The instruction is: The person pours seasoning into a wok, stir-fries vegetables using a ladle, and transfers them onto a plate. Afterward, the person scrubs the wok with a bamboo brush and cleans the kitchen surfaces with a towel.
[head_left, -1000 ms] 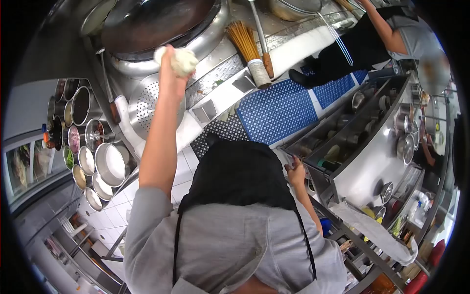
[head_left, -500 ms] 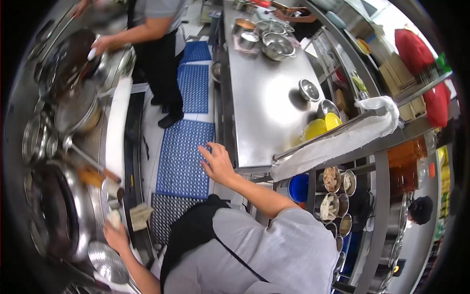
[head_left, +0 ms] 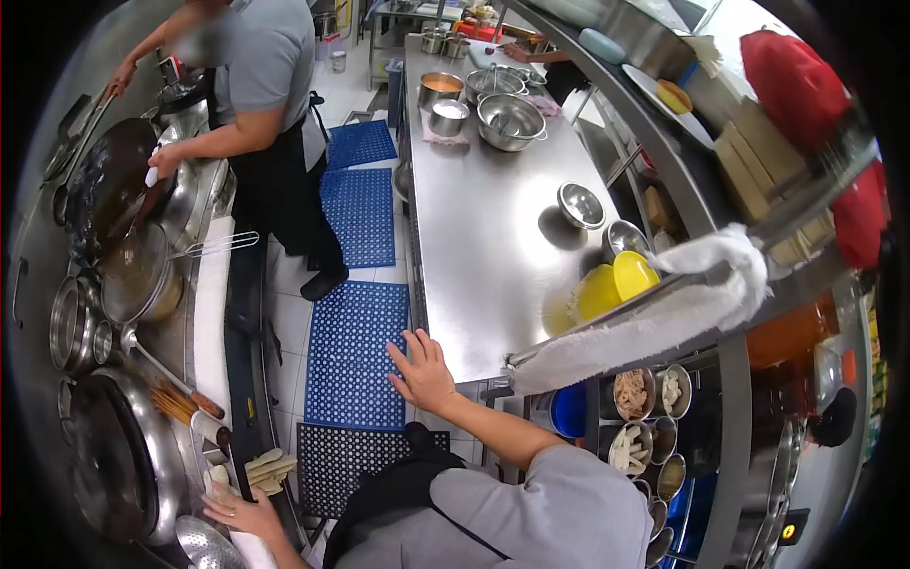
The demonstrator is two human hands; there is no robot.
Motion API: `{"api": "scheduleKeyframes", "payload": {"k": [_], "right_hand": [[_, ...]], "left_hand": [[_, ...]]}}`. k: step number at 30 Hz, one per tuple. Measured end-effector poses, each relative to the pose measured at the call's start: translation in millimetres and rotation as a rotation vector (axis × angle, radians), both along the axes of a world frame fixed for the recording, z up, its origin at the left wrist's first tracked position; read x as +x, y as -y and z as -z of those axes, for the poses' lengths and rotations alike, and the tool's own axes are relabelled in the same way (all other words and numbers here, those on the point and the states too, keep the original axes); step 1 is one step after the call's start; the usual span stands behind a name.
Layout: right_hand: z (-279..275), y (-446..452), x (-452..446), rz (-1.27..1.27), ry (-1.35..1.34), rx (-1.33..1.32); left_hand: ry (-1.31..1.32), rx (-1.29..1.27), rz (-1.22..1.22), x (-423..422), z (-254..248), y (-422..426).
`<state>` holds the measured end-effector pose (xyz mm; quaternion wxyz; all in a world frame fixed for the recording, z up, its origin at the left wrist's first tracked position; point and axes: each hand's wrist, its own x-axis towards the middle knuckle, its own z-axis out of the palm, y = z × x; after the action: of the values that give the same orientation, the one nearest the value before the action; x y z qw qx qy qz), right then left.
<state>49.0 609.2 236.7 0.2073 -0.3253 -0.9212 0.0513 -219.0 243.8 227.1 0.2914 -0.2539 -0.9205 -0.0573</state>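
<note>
My right hand (head_left: 424,373) hangs in the air with fingers spread over the blue floor mat (head_left: 355,346), close to the corner of the steel table (head_left: 483,247), holding nothing. At the stove side, my left hand (head_left: 245,512) rests with fingers stretched out beside a whitish cloth (head_left: 220,474). A folded beige cloth (head_left: 270,469) lies just right of that hand. Near its wrist is a perforated steel skimmer (head_left: 204,542). A covered wok (head_left: 114,455) stands left of it, and a holder (head_left: 210,429) sits above.
A co-worker (head_left: 270,123) stands at a wok (head_left: 109,190) ahead on the left. A ladle (head_left: 161,365) lies on the stove edge. Steel bowls (head_left: 512,121) and a yellow bowl (head_left: 633,275) stand on the table. A white towel (head_left: 607,346) hangs over the rail; food tins (head_left: 633,394) sit below.
My left hand has moved down, and its fingers are now more stretched out beside the whitish cloth. My right hand has lowered slightly in view. The co-worker now stands more upright.
</note>
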Motion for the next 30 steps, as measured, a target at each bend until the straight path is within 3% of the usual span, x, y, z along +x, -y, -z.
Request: {"api": "scheduleKeyframes", "payload": {"k": [3,4,5,6,7,9,11,13,15,16,17,19,21,23,25,26,27,29,30], "right_hand": [[6,4,-2,0.038,-0.052,0.032],[7,6,-3,0.054,-0.068,0.071],[11,7,-3,0.076,-0.074,0.059],[15,8,-3,0.100,-0.079,0.045],[15,13,-3,0.120,-0.084,0.029],[10,30,2,0.068,-0.124,0.099],[17,55,13,-0.030,-0.118,0.189],[45,100,38,-0.083,-0.082,0.097],[98,155,81,0.091,0.114,-0.411],[152,190,113,0.236,0.141,-0.453],[168,221,142,0.435,0.249,-0.782],[241,287,221,0.679,0.342,-1.034],[246,345,268,0.693,0.613,-1.195],[228,388,295,0.646,0.881,-1.385],[326,408,344,0.081,0.995,-1.052],[373,417,368,-0.144,1.005,-0.814],[321,393,339,0.188,0.821,-0.945],[181,336,263,0.782,0.085,-1.064],[176,297,249,0.737,0.016,-0.754]], "left_hand": [[0.368,0.120,0.344,47,-3,-27],[0.553,0.058,0.506,44,43,-17],[0.897,0.065,0.547,60,43,-24],[1.137,0.077,0.625,65,81,-16],[1.146,-0.237,0.768,50,188,6],[1.352,-0.496,0.765,61,212,15],[1.412,-0.584,0.739,66,228,31],[1.438,-0.650,0.702,64,238,48],[1.438,-0.720,0.651,55,247,68],[1.431,-0.759,0.618,50,254,80],[1.406,-0.804,0.574,43,262,93],[1.318,-0.881,0.522,30,274,115],[1.247,-0.872,0.562,16,269,129],[1.271,-0.826,0.654,-4,259,118],[1.341,-0.629,0.523,-7,258,103],[1.235,-0.587,0.672,-12,281,95],[1.125,-0.541,0.816,-17,300,96],[1.450,-0.433,0.517,1,259,67],[1.465,-0.399,0.523,11,248,60]]}}
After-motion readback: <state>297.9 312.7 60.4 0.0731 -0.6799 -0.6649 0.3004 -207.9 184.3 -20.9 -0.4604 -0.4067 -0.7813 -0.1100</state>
